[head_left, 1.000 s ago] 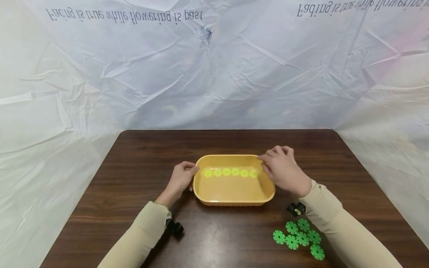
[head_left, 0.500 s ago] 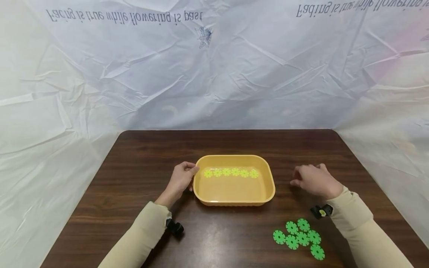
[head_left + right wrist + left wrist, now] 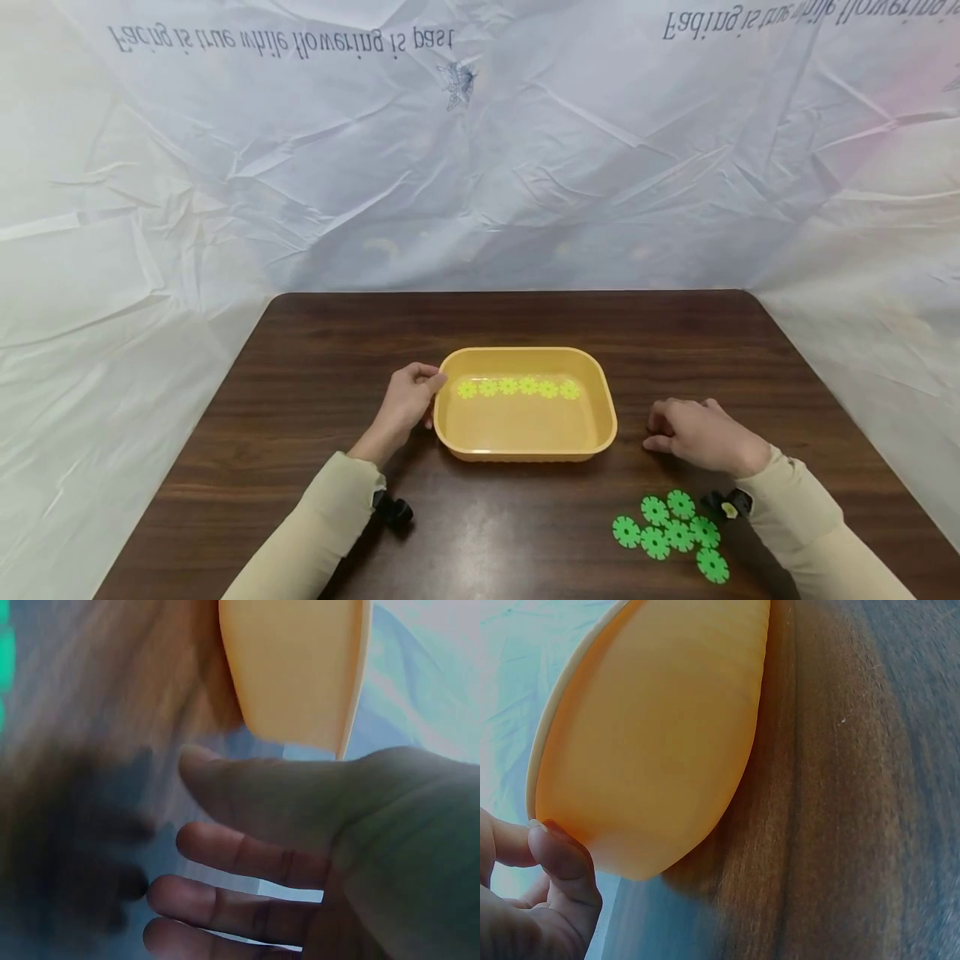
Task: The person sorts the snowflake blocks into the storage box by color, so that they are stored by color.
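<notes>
A yellow plastic tray (image 3: 495,429) with rounded corners stands in the middle of the table in the head view. Inside it, toward the back, lies a row of yellow-green snowflake discs (image 3: 528,386). My left hand (image 3: 405,404) pinches the tray's left rim between thumb and fingers; the left wrist view shows the thumb (image 3: 562,859) at the tray wall. To the right of the tray, my right hand (image 3: 705,435) hovers low over the table. Its fingers (image 3: 232,900) are loosely bent with nothing in them. Green snowflake discs (image 3: 678,535) lie in a cluster nearer me.
The dark wood-grain table (image 3: 360,321) carries all of this. A wrinkled white sheet (image 3: 480,183) with printed lettering hangs behind it and at both sides. Black wrist cameras (image 3: 393,510) sit below both sleeves.
My right hand has left the tray's back right corner, moving right and then slightly toward me and the green discs. My left hand has stayed at the rim.
</notes>
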Motion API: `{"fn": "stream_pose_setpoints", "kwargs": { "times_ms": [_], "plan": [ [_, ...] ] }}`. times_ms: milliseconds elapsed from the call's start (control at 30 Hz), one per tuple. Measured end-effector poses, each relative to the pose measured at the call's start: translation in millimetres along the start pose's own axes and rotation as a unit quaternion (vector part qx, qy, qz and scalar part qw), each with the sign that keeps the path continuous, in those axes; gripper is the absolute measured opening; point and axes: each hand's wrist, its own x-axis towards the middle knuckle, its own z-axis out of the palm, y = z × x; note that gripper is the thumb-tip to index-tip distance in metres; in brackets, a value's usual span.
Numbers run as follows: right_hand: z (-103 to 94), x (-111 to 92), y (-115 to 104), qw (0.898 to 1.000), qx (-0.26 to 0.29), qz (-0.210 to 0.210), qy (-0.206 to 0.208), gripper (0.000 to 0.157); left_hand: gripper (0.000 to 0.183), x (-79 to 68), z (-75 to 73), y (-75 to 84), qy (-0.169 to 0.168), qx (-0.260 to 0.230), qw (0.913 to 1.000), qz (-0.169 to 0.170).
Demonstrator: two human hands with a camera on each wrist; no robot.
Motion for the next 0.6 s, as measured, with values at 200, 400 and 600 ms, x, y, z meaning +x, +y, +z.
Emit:
{"fn": "stream_pose_setpoints", "kwargs": {
  "times_ms": [200,400,600],
  "plan": [
    [7.3,-10.5,-15.3,0.999,0.004,-0.023,0.023,0.023,0.026,0.9,0.0,-0.5,-0.001,0.002,1.0000,0.001],
    [12.4,-19.4,-36.5,0.998,0.005,-0.048,0.046,0.021,0.026,1.8,-0.5,-1.1,-0.001,-0.001,1.0000,0.001],
    [18.4,-28.7,-53.7,0.995,-0.026,-0.087,0.044,0.034,0.026,2.1,-0.6,-1.4,0.000,-0.001,1.0000,0.000]
  ]
}}
